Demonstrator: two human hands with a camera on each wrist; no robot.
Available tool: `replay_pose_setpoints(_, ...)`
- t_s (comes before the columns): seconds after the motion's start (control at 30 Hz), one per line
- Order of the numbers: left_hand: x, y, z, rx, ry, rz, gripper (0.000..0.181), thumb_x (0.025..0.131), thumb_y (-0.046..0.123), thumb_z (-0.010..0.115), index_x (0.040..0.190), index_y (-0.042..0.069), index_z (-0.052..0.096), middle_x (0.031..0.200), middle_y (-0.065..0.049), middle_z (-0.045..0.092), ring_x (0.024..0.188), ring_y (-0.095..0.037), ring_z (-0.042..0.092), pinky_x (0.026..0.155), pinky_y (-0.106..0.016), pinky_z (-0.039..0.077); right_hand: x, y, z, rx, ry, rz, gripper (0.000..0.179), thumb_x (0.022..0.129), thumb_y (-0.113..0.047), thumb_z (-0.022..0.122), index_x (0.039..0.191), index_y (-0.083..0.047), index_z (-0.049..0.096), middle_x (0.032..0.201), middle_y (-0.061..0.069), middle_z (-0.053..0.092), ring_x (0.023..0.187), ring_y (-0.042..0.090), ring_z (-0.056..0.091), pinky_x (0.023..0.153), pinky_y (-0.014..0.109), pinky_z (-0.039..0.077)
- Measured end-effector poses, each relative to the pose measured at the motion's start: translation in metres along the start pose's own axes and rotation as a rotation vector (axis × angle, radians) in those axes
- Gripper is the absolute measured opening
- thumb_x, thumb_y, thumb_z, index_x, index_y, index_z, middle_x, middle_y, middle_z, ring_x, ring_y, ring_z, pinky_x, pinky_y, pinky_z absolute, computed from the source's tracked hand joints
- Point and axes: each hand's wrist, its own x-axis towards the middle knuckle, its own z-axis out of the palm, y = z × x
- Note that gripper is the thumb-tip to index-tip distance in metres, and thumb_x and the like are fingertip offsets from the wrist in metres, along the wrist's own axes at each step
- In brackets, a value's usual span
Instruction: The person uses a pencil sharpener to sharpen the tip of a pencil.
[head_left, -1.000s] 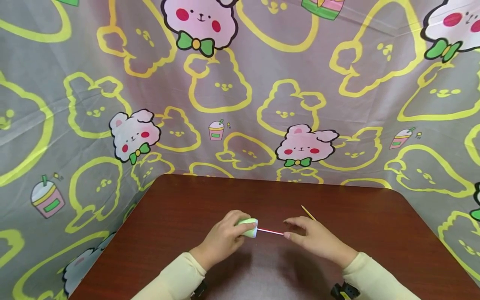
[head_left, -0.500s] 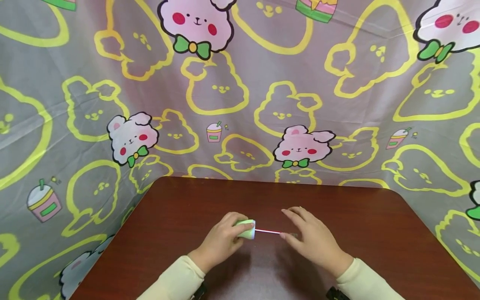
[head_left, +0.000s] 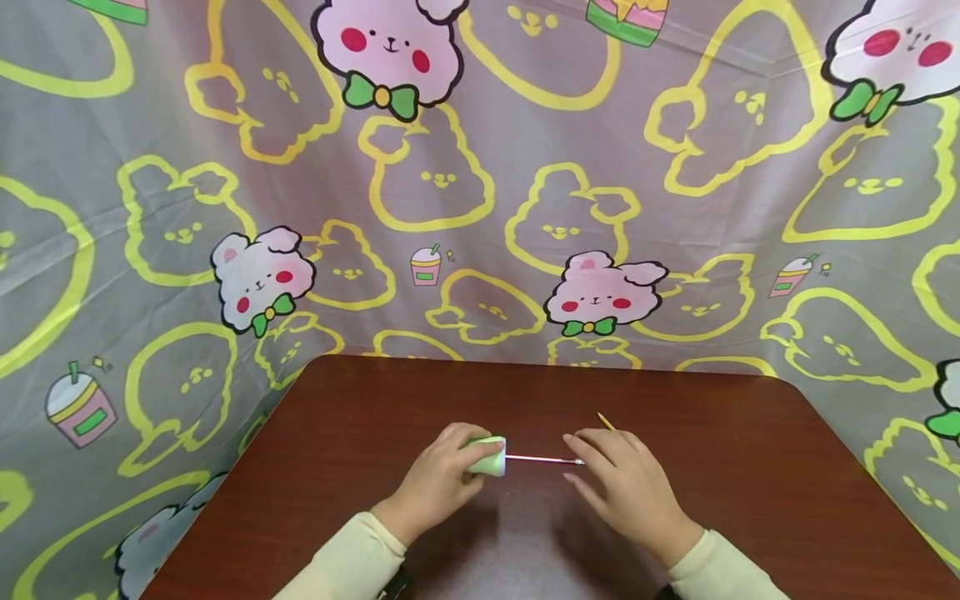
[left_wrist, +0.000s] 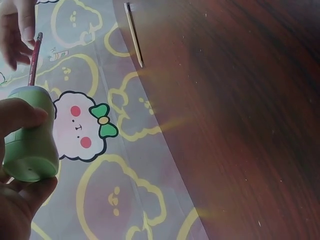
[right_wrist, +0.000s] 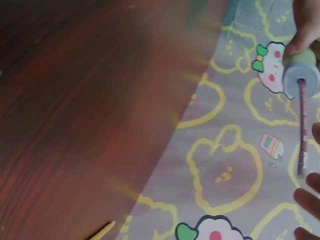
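My left hand (head_left: 431, 479) grips a light green pencil sharpener (head_left: 491, 457) above the dark table, fingers and thumb round its body. A dark red pencil (head_left: 542, 459) sticks out of the sharpener's pale end (right_wrist: 295, 82), pointing toward my right hand (head_left: 633, 483). The right hand's fingers are spread around the pencil's free end (left_wrist: 39, 37) and appear apart from it in both wrist views. The pencil's other tip is hidden inside the sharpener.
A yellow pencil (head_left: 606, 422) lies on the table (head_left: 420, 400) beyond my right hand, partly hidden by it in the head view. A grey curtain (head_left: 465, 250) with cartoon rabbits stands around the table's back and sides.
The right thumb and fingers were at the pencil's end; now they are spread away from it and its tip shows. The left hand has kept its grip on the sharpener.
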Motion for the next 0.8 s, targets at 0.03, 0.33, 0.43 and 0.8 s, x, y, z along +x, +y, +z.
replay_pose_setpoints(0.03,-0.0004,-0.0003,-0.0001,-0.005,0.002,-0.004,0.053,0.062,-0.001,0.081,0.111,0.014,0.07,0.108,-0.004,0.061,0.102,-0.021,0.057,0.08,-0.031,0.053,-0.0008,0.0008,0.0013,0.004,0.023,-0.024,0.044,0.1,-0.041,0.045,0.112,-0.006,0.069,0.101,0.007,0.066,0.088,0.025,0.061,0.08,0.042,0.046)
replay_pose_setpoints(0.33,0.0004,0.0,-0.0035,-0.05,0.017,-0.027,0.051,0.063,-0.001,0.081,0.111,0.013,0.071,0.107,-0.004,0.062,0.101,-0.021,0.058,0.081,-0.032,0.053,-0.0033,0.0047,0.0073,-0.01,0.137,-0.153,0.033,0.101,-0.024,0.047,0.096,-0.005,0.073,0.088,0.004,0.068,0.077,0.022,0.063,0.072,0.042,0.047)
replay_pose_setpoints(0.43,0.0004,0.001,-0.0041,-0.064,0.019,-0.029,0.051,0.063,-0.002,0.081,0.111,0.013,0.071,0.108,-0.005,0.062,0.101,-0.021,0.058,0.082,-0.033,0.053,-0.0031,0.0041,0.0068,-0.02,0.132,-0.152,0.033,0.102,-0.021,0.046,0.094,-0.005,0.073,0.087,0.003,0.067,0.075,0.021,0.062,0.071,0.041,0.047)
replay_pose_setpoints(0.8,0.0019,0.0034,-0.0066,-0.098,0.0,-0.054,0.051,0.063,-0.002,0.081,0.111,0.013,0.071,0.108,-0.004,0.063,0.101,-0.02,0.059,0.083,-0.033,0.053,-0.003,0.0071,0.0064,-0.025,0.084,-0.159,0.037,0.104,-0.024,0.042,0.093,-0.005,0.071,0.083,0.002,0.063,0.073,0.02,0.06,0.066,0.037,0.048)
